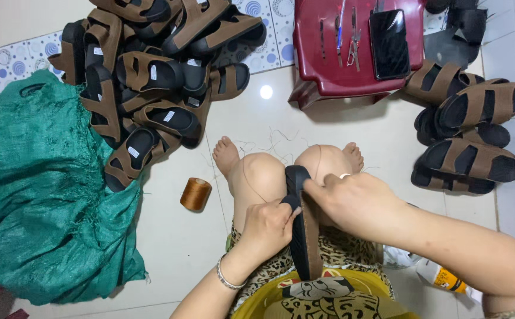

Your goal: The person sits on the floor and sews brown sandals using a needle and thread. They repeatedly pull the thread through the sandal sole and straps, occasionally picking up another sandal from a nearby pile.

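Sole held edge-up between a seated person's knees, both hands on it.

L hand (267, 224) clenched round the black sole (304, 236) at mid-length; R hand (352, 201) grips its top end near the knees. Sole looks light, rubbery, stiff enough to stand on edge but likely flexes; best held by the edges. Brown thread spool (196, 194) at 9 o'clock on the tile floor (174, 236). Sandal pile (151, 77) at 11, green sack (39, 189) beyond; more sandals (470, 136) at 2. Red stool (346, 47) at 12 w/ phone (390, 42) & tools.
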